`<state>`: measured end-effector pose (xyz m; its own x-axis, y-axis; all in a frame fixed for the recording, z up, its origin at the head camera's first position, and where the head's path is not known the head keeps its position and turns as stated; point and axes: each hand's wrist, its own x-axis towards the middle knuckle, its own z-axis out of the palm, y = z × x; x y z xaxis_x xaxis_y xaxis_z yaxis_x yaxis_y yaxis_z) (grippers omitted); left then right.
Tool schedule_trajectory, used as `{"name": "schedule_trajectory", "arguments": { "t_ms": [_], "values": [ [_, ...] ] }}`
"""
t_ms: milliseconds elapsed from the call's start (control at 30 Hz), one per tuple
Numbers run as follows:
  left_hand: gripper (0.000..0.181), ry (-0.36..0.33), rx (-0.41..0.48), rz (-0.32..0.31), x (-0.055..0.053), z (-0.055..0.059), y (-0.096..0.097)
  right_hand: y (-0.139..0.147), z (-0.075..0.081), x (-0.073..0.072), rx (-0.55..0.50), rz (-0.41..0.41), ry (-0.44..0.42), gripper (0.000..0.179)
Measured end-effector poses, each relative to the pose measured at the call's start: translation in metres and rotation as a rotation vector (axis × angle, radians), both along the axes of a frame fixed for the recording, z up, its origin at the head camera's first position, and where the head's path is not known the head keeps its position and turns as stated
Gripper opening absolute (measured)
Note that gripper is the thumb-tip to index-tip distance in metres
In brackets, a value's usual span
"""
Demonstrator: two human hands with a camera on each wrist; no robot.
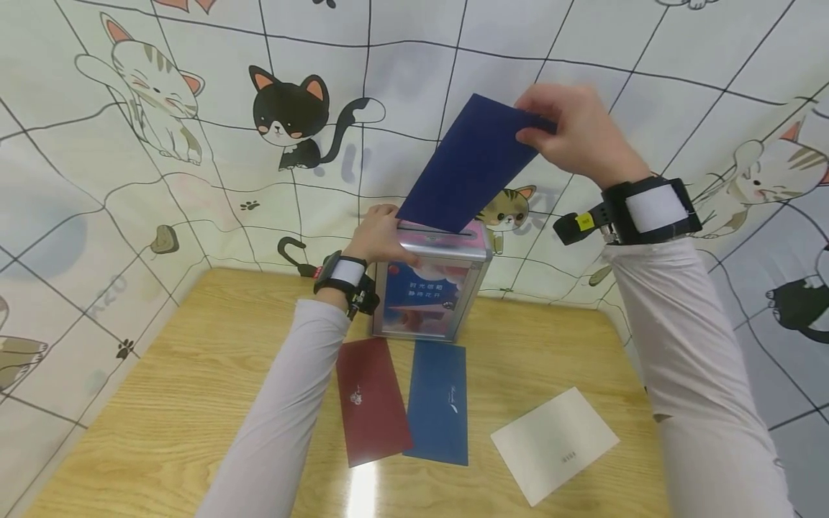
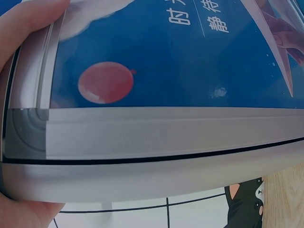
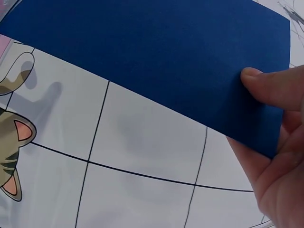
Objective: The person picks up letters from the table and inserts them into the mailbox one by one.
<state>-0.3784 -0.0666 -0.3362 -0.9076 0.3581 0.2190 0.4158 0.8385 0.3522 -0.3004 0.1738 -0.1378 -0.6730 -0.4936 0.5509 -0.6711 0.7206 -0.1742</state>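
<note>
My right hand (image 1: 579, 133) pinches a dark blue envelope (image 1: 476, 165) by its upper corner, thumb on the near face. The envelope tilts down to the left. Its lower edge is right at the slot in the pink top of a silver-framed letter box (image 1: 424, 298); whether any of it is inside, I cannot tell. My left hand (image 1: 378, 234) grips the box at its upper left corner. In the left wrist view, the thumb and a finger lie on either side of the silver frame (image 2: 166, 135).
On the wooden table (image 1: 227, 345), a dark red envelope (image 1: 372, 403) overlaps a blue envelope (image 1: 440, 403) before the box. A cream envelope (image 1: 555, 446) lies to the right. Behind the box hangs a cat-print sheet (image 1: 414, 79).
</note>
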Motion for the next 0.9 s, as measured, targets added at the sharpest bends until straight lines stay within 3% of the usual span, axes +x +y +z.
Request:
{"name": "schedule_trajectory", "arguments": {
  "t_ms": [233,533,900],
  "values": [
    [0.098,-0.009,0.000,0.013,0.000,0.001,0.001,0.004,-0.009,-0.010,-0.021,-0.011,-0.019,0.016],
    [0.107,0.015,-0.009,-0.018,-0.002,0.001,0.000,0.014,-0.018,-0.021,-0.009,-0.049,-0.060,0.018],
    [0.107,0.004,-0.008,-0.017,-0.002,0.003,0.000,0.006,-0.040,-0.038,0.074,0.010,-0.116,0.016]
  ]
}}
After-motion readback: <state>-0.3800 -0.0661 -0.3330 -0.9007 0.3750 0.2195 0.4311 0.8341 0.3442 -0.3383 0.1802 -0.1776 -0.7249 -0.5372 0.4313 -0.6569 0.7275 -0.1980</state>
